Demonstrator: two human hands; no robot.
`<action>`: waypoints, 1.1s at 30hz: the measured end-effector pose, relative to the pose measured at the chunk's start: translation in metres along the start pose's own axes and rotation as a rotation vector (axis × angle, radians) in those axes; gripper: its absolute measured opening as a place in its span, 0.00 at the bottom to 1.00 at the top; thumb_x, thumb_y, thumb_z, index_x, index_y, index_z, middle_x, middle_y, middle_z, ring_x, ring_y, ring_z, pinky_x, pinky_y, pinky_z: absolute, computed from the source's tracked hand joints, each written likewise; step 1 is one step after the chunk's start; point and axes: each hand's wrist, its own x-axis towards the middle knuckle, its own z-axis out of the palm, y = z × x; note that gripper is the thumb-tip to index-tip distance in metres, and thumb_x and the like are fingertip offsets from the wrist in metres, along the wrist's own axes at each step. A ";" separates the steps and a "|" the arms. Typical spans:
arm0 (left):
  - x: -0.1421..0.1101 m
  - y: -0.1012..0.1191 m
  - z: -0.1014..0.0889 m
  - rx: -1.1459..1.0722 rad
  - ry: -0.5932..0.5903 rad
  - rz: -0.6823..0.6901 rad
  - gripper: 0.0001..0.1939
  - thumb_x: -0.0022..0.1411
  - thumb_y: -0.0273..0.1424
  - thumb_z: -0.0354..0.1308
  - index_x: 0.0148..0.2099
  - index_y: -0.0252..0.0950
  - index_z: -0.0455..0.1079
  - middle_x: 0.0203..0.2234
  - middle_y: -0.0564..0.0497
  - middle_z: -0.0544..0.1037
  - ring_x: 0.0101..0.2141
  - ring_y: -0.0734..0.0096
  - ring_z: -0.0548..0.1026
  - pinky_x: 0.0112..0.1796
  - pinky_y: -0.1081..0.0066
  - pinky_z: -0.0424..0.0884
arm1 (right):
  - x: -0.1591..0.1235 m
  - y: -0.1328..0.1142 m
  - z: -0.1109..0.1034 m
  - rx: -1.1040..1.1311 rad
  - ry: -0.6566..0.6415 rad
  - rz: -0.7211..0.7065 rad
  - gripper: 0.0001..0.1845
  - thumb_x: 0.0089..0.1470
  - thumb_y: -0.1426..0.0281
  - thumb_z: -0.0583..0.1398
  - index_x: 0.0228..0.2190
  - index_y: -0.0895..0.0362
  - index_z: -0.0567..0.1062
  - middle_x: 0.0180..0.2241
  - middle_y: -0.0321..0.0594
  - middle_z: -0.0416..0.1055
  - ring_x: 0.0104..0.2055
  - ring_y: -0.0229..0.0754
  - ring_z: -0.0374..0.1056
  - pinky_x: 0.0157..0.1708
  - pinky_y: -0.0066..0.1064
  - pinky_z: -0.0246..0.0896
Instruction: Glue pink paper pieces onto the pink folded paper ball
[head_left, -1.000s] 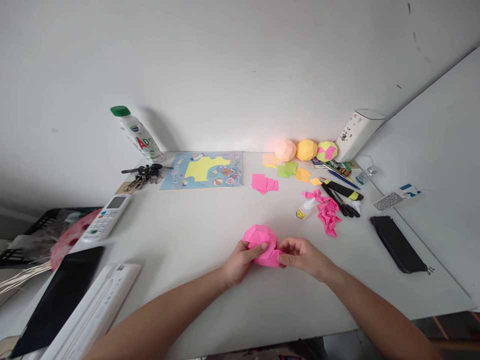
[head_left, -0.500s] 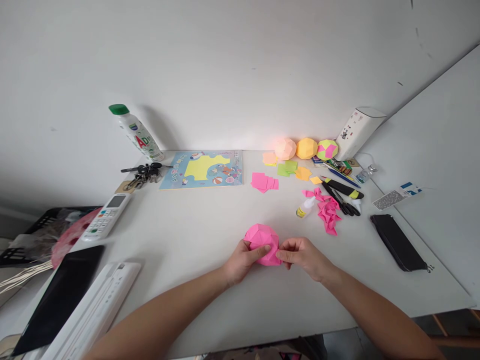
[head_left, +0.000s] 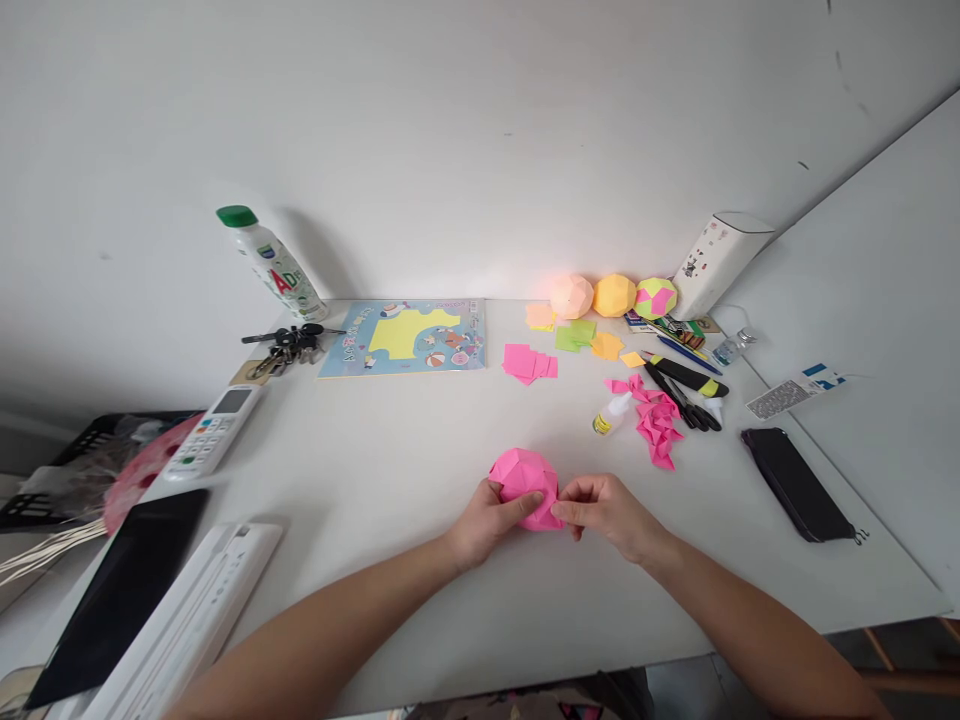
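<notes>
I have the pink ball (head_left: 525, 470) in my left grip (head_left: 482, 523), my right grip (head_left: 604, 513) pinching its edge. It looks mostly built; beyond my grips, pink pieces (head_left: 658, 428) lie loose, 3 balls (head_left: 615, 296) look finished.

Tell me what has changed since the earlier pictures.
The pink paper ball has shifted slightly right; its lower right side juts out less. The thumb of the right hand has moved slightly up. Nothing was let go; the left hand keeps its grip. The white-capped bottle and folded pink pieces stayed put.
</notes>
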 end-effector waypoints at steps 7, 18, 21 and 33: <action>0.001 0.001 -0.002 -0.005 -0.011 -0.001 0.14 0.52 0.38 0.63 0.37 0.33 0.73 0.32 0.44 0.77 0.36 0.60 0.74 0.41 0.63 0.67 | -0.002 -0.005 0.002 0.011 0.000 -0.002 0.13 0.41 0.61 0.67 0.20 0.58 0.75 0.19 0.32 0.65 0.21 0.33 0.60 0.24 0.29 0.59; 0.003 0.005 -0.005 -0.036 -0.110 -0.008 0.17 0.46 0.34 0.66 0.39 0.33 0.73 0.33 0.44 0.77 0.38 0.57 0.74 0.41 0.62 0.68 | -0.001 -0.004 0.004 0.093 -0.014 -0.045 0.14 0.40 0.63 0.68 0.23 0.58 0.72 0.22 0.31 0.65 0.22 0.31 0.59 0.23 0.27 0.57; 0.004 0.003 -0.005 -0.045 -0.096 -0.027 0.17 0.46 0.32 0.66 0.40 0.33 0.72 0.33 0.44 0.77 0.37 0.58 0.74 0.40 0.62 0.68 | -0.001 -0.001 0.006 0.099 0.007 -0.055 0.15 0.39 0.63 0.69 0.24 0.58 0.71 0.22 0.31 0.65 0.22 0.31 0.58 0.23 0.26 0.55; 0.003 -0.001 -0.006 -0.105 -0.112 0.008 0.17 0.48 0.35 0.66 0.40 0.32 0.73 0.32 0.46 0.76 0.36 0.62 0.73 0.41 0.63 0.67 | -0.001 -0.001 0.011 0.399 0.123 -0.072 0.18 0.35 0.68 0.70 0.21 0.57 0.66 0.21 0.28 0.63 0.22 0.31 0.56 0.24 0.26 0.51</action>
